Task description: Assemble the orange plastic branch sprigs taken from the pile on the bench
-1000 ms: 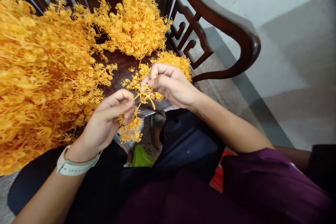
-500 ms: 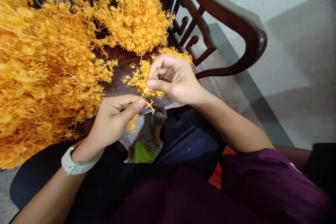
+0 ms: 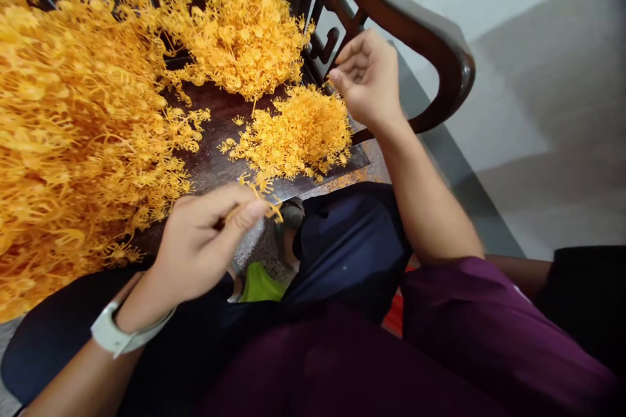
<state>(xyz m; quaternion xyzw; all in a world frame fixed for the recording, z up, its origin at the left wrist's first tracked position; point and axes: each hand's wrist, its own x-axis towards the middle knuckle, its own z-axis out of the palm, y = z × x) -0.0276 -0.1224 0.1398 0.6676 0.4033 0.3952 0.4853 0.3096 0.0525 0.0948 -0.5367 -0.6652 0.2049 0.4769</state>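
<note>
My left hand is closed, thumb against forefinger, on an orange-yellow plastic flower sprig with thin branching tips. Up beside the chair's arm is my right hand, its fingers curled and thumb near the forefinger. A tiny yellowish bit shows at those fingertips, too small to name. Between the hands, a small pile of plastic flower heads lies on the dark wooden seat.
A large heap of orange-yellow plastic sprigs covers the left side, and another bunch leans at the back. The curved wooden armrest rises on the right. Below are my dark-clad knee and a green object.
My right hand has moved up and to the right, away from the left hand. My left hand has shifted slightly down and left, still holding a sprig. The small flower pile is now uncovered.
</note>
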